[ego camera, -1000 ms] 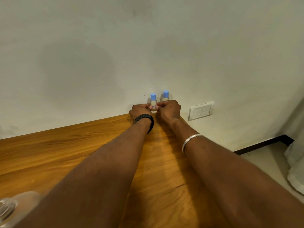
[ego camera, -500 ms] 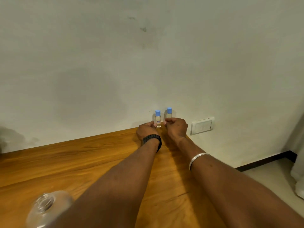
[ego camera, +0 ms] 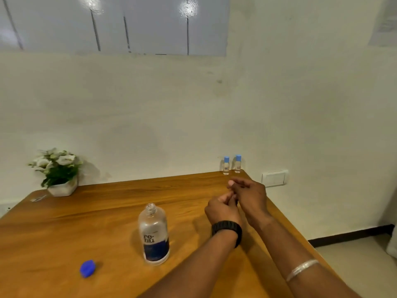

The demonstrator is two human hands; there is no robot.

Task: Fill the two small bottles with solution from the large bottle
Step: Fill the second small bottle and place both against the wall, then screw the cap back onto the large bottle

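Blue-capped, both small bottles (ego camera: 232, 165) upright at the worktop (ego camera: 107, 211) far corner, touched by neither of the hands — left (ego camera: 223, 209), right (ego camera: 249, 195) — loosely curled, empty. Large bottle (ego camera: 153, 234) uncapped, mid-worktop. Filling apparently done; next, recapping with blue cap (ego camera: 87, 268).

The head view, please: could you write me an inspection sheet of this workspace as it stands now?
Surface: wooden table, set against a pale wall.
Job's things: large bottle upright, uncapped, near the middle; blue cap lying to its left; two small bottles capped, upright side by side at the far right corner by the wall.
Clutter: potted plant at far left; a small shiny item beside it, too small to identify.
Hands: left hand and right hand close together above the table, fingers loosely curled, holding nothing visible.
Cables: nothing seen.
Surroundings: wall switch, whiteboard, floor at right.
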